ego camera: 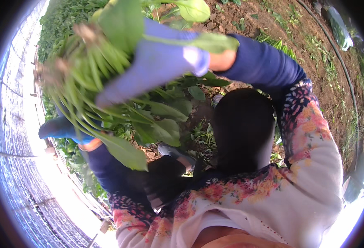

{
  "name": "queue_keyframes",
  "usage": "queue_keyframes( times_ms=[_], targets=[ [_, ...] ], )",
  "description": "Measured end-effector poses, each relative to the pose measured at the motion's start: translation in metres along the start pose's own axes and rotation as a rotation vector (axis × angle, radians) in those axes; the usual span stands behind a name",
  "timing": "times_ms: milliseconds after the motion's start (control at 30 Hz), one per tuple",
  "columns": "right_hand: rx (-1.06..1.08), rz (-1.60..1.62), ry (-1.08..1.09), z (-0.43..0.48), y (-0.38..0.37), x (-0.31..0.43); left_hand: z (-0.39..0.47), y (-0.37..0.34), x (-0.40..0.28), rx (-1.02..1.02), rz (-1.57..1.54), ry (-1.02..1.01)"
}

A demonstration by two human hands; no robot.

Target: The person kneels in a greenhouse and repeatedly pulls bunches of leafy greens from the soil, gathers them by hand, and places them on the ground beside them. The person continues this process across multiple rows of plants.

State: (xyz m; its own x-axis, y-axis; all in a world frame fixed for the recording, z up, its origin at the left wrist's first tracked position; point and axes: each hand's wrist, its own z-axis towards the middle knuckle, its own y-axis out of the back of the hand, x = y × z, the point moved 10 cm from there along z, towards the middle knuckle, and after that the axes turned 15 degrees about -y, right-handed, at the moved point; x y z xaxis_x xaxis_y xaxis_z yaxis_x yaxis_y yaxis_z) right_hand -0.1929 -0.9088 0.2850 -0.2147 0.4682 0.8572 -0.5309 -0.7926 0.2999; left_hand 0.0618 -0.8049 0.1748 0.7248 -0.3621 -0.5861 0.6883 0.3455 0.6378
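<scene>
A large bunch of leafy greens [79, 77] with long green stems, spinach-like, is held up in front of me. My right hand [157, 59], in a purple-blue glove, grips it and is blurred. The bunch's pale, earthy root ends point left, and several broad leaves hang down towards my lap. Behind and below the stems is my left hand [67, 129] in a blue glove. Its fingers are partly covered by the bunch, so I cannot tell whether it touches the stems.
Bare brown soil [312, 62] with scattered weeds stretches to the right, crossed by a thin dark hose [340, 57]. Dense green plants [67, 18] grow at upper left. A bright sheet wall [17, 124] runs down the left side. My dark-trousered knee [244, 130] is bent below the hands.
</scene>
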Motion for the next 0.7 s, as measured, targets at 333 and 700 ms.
queue_keyframes(
  times_ms=[333,700],
  targets=[
    [0.1,-0.018,0.022,0.063,-0.107,0.078,-0.054,0.074,-0.069,-0.109,0.093,-0.03],
    [0.056,-0.055,0.005,0.077,-0.218,0.127,-0.101,0.086,-0.12,-0.616,-0.581,0.085]
  ],
)
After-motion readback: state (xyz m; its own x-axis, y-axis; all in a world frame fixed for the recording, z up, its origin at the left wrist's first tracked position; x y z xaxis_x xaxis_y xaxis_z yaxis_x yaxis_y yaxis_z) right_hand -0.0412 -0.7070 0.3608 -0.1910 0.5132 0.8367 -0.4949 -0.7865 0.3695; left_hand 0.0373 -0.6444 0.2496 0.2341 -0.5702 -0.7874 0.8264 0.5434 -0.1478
